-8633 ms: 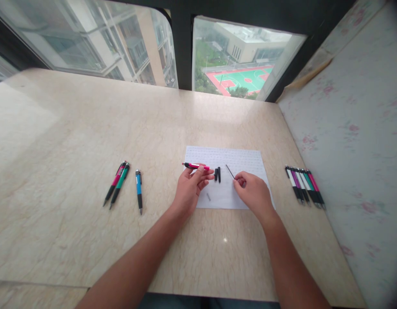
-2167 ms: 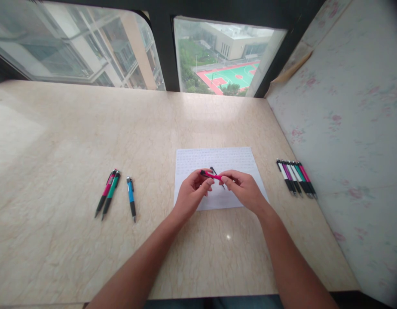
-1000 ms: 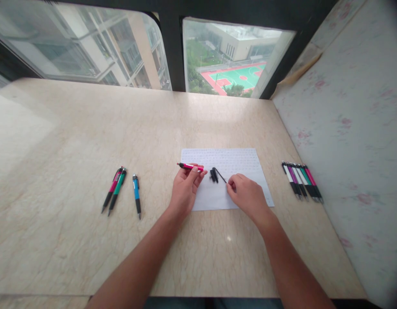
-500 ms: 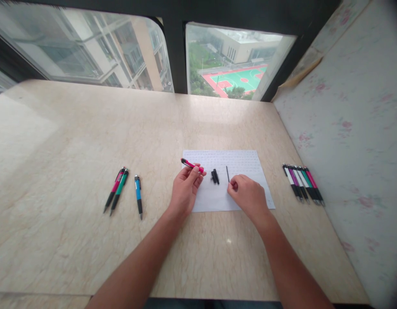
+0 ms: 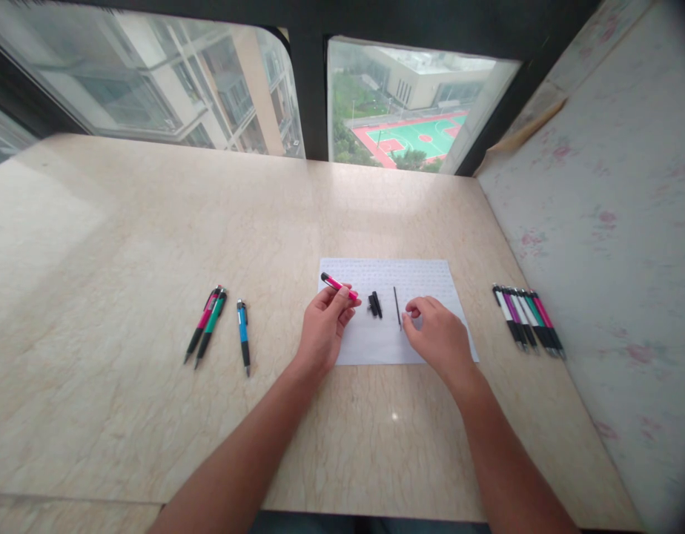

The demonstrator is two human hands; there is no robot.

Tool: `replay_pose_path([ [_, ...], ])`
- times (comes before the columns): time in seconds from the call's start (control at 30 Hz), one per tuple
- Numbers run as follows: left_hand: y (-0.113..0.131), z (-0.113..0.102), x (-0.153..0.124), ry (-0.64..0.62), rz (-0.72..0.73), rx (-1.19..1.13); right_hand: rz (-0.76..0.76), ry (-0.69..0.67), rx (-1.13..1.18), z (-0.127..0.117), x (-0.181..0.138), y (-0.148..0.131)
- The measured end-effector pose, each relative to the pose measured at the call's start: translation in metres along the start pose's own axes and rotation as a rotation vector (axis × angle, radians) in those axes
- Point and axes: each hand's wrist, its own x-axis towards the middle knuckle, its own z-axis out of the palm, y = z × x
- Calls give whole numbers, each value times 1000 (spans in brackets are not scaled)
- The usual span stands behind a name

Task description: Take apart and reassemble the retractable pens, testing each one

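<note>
My left hand (image 5: 325,322) pinches a pink pen barrel (image 5: 334,282) with a black end, held tilted over the left part of a written-on sheet of paper (image 5: 370,348). Thin and dark, a pen refill (image 5: 397,305) lies on the paper. Just right of the refill is my right hand (image 5: 437,330), its thumb and fingers apart with nothing between them. Small black pen parts (image 5: 374,305) rest on the sheet between the two hands.
To the left lie a pink pen (image 5: 204,322), a green pen (image 5: 212,328) and a blue pen (image 5: 243,337). Several pens (image 5: 528,320) are lined up at the right, near the flowered wall (image 5: 626,259). Windows (image 5: 409,104) stand behind the stone ledge (image 5: 253,215).
My right hand has let go of the refill and drawn slightly right, its fingers parting. The refill stays on the paper. My left hand keeps hold of the pink barrel.
</note>
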Motion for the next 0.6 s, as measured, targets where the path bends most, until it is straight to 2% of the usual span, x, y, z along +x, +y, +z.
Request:
replay_pose_path([
  [0.27,0,0,-1,-7,-14,22,25,42,26,0,3,6],
  [0.5,0,0,-1,-5,-18,37,-7,-54,-36,-2,-4,-9],
  [0.6,-2,1,-1,-12,-17,50,24,-75,-106,2,-7,-17],
])
